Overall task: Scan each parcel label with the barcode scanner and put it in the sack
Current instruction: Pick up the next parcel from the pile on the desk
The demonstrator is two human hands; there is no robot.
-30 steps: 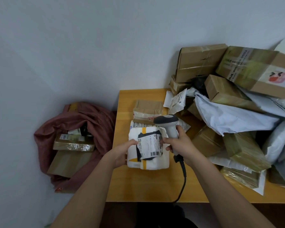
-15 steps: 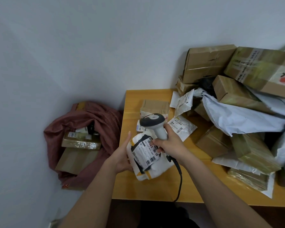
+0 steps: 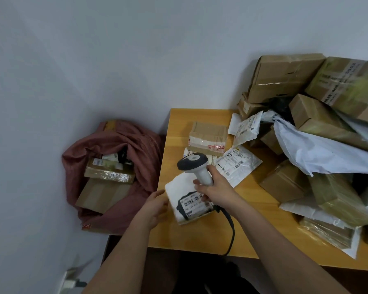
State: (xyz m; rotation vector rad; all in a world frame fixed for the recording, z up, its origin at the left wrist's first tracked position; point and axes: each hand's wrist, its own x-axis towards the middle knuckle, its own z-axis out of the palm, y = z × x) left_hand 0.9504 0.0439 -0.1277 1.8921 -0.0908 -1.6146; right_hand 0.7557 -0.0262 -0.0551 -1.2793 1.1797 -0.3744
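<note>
1. The right hand (image 3: pixel 218 188) was wrapped around the handle of the scanner (image 3: pixel 197 167), fingers curled tight on the grip, the dark head tilted up and to the left.
2. The scanner's black cable (image 3: pixel 229 230) ran from the handle base down over the front edge of the table (image 3: pixel 200 236).
3. The white parcel (image 3: pixel 184 194) sat at the table's near left corner, just under the scanner, its barcode label (image 3: pixel 194 203) facing up.
4. The left hand (image 3: pixel 157 205) held the parcel's left edge; the thumb lay against that edge, and the other fingers were hidden beneath, so I could not tell how far they curled.
5. The red sack (image 3: pixel 123 145) slumped on the floor left of the table, mouth agape, with brown boxes (image 3: pixel 108 174) lying inside.
6. A small taped box (image 3: pixel 208 136) stood behind the scanner, with a flat white mailer (image 3: pixel 239 164) just right of it.
7. A heap of cartons and grey bags (image 3: pixel 319 149) filled the table's right side, against the wall.
</note>
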